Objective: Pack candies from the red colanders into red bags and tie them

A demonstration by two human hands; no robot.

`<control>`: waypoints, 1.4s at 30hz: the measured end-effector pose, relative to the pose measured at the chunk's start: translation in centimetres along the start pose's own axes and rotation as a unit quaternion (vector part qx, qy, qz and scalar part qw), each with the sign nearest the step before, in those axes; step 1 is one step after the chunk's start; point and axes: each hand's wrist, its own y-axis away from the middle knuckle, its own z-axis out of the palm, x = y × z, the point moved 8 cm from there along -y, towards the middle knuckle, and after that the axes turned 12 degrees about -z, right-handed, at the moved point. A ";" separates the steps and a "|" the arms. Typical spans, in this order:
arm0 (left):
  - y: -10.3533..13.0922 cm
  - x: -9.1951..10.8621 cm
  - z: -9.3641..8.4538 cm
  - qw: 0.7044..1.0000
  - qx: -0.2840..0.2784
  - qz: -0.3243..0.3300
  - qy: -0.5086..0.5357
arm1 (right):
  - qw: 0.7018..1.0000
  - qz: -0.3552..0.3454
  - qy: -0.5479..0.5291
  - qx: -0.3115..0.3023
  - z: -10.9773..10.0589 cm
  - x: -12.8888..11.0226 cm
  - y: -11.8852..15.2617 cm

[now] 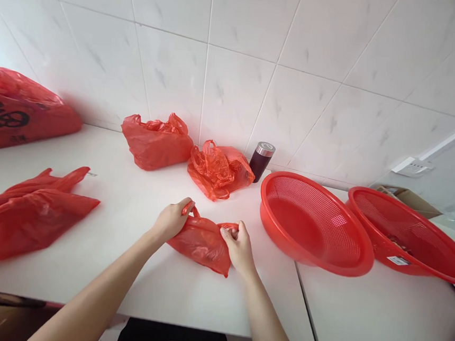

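A small red plastic bag (201, 245) rests on the white table (184, 299) in front of me, with something inside that I cannot make out through the film. My left hand (172, 220) is closed round the handle at its left side. The handle at the right is pinched between the thumb and fingers of my right hand (240, 246). Just beyond it lie a crumpled red bag (219, 170) and, further left, a fuller red bag (156, 143).
Right of my hands stands a red colander (306, 225), beside a second red colander (413, 234) with a few bits inside. A dark tumbler (259, 165) is near the tiled wall. Larger red bags (36, 212) lie at the left. A cardboard box (7, 316) sits below the left table edge.
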 end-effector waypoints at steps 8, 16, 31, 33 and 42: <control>-4.4 1.1 2.0 0.985 -0.033 -0.035 -0.164 | 0.976 -0.003 0.215 -0.024 0.2 1.5 -4.7; -5.9 1.8 2.7 0.977 -0.065 -0.019 -0.204 | 0.950 -0.010 0.307 -0.050 1.1 3.0 -4.7; 1.2 -0.1 2.9 0.994 -0.016 -0.049 -0.099 | 0.967 -0.014 0.242 -0.082 1.5 -0.6 -3.8; 1.1 0.7 3.5 0.992 -0.027 -0.031 -0.121 | 0.964 -0.026 0.244 -0.097 2.0 -0.4 -3.8; -1.1 1.9 4.7 0.974 -0.076 0.026 -0.211 | 0.950 -0.037 0.292 -0.107 1.8 1.0 -4.1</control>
